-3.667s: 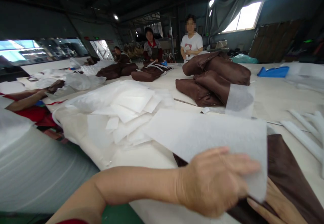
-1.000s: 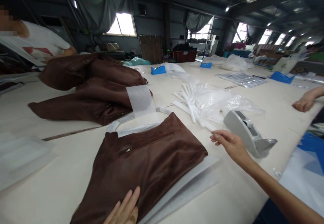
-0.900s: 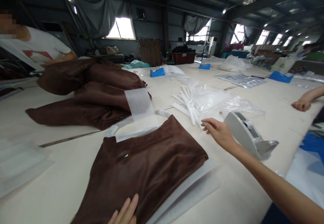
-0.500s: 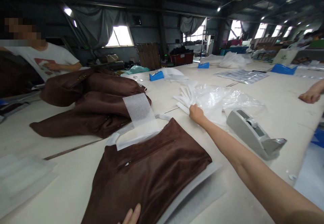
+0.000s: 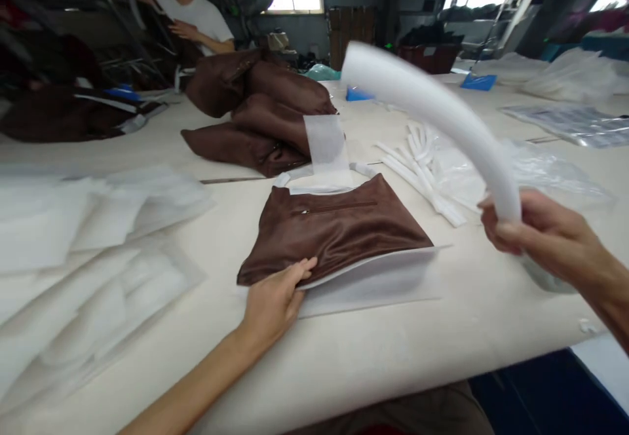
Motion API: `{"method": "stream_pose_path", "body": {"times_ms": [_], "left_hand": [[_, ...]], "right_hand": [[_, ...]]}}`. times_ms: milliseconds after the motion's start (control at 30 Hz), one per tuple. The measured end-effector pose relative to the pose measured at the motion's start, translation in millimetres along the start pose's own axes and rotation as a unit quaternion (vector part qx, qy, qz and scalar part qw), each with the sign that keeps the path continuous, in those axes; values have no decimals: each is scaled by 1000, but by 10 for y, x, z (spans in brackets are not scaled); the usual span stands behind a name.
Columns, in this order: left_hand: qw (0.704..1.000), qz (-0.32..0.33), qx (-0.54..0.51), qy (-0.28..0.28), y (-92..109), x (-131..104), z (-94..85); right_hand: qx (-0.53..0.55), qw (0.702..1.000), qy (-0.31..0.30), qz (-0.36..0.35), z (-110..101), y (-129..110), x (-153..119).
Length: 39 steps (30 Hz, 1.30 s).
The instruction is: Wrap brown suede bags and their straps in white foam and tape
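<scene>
A brown leather bag (image 5: 339,232) with a zip lies flat on the table in front of me, a white sheet (image 5: 373,284) sticking out under its near edge. My left hand (image 5: 275,294) rests on the bag's lower left edge, fingers stretched out over the leather. Raised at the right, my right hand (image 5: 535,232) is closed around one end of a curved white foam strip (image 5: 432,101), blurred by motion. Between the hands and farther back lies a bunch of similar white foam strips (image 5: 417,166), beside clear plastic wrapping (image 5: 550,170).
More brown bags (image 5: 275,107) are heaped behind, with a white sheet (image 5: 327,143) against them. Thin white sheets (image 5: 98,225) cover the table's left part. A dark bag (image 5: 63,114) lies far left. A co-worker (image 5: 201,22) stands across the table. Blue tape dispensers (image 5: 479,82) sit farther back.
My right hand has come back from the bunch of strips with one foam strip, lifted up. My left hand now shows more fully on the bag's near edge. The view has turned.
</scene>
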<state>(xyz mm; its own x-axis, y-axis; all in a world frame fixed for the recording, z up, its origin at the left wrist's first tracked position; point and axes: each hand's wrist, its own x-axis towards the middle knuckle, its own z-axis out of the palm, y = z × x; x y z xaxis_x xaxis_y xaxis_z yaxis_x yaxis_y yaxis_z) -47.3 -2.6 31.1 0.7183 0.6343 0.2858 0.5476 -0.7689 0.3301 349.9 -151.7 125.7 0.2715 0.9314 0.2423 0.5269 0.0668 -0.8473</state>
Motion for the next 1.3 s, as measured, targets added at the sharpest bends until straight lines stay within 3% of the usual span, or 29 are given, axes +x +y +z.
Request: {"method": "stream_pose_path", "body": {"times_ms": [133, 233, 300, 400, 500, 600, 733, 833, 933, 1067, 1200, 1267, 1300], "left_hand": [[989, -95, -52, -105, 66, 151, -185], [982, -112, -70, -138, 91, 273, -315], [975, -113, -98, -161, 86, 343, -386], [966, -89, -138, -201, 42, 453, -470], [962, -70, -134, -229, -23, 580, -529], [964, -66, -119, -230, -52, 669, -569], [967, -58, -101, -227, 11, 595, -553], [979, -28, -53, -194, 64, 379, -413], [993, 52, 41, -94, 55, 143, -188], [985, 128, 113, 11, -9, 13, 11], [977, 162, 132, 43, -34, 39, 42], [974, 171, 142, 53, -33, 35, 64], [972, 175, 146, 58, -34, 23, 84]], "right_hand": [[-113, 974, -184, -71, 125, 21, -595], [-141, 943, -277, -117, 474, 29, -631], [-160, 926, -300, -162, 756, 54, -534], [-226, 909, -241, -254, 1136, 152, -358], [-318, 875, -160, -327, 1384, 262, -259], [-360, 852, -94, -368, 1503, 312, -231], [-358, 859, -23, -365, 1609, 345, -182], [-327, 873, 21, -361, 1738, 414, -141], [-308, 884, 66, -344, 1863, 485, -147], [-294, 893, 50, -336, 1790, 420, -236], [-297, 880, 46, -368, 1382, 140, -174], [-334, 876, 3, -348, 1201, 44, -29], [-351, 875, -48, -330, 1150, 35, 43]]}}
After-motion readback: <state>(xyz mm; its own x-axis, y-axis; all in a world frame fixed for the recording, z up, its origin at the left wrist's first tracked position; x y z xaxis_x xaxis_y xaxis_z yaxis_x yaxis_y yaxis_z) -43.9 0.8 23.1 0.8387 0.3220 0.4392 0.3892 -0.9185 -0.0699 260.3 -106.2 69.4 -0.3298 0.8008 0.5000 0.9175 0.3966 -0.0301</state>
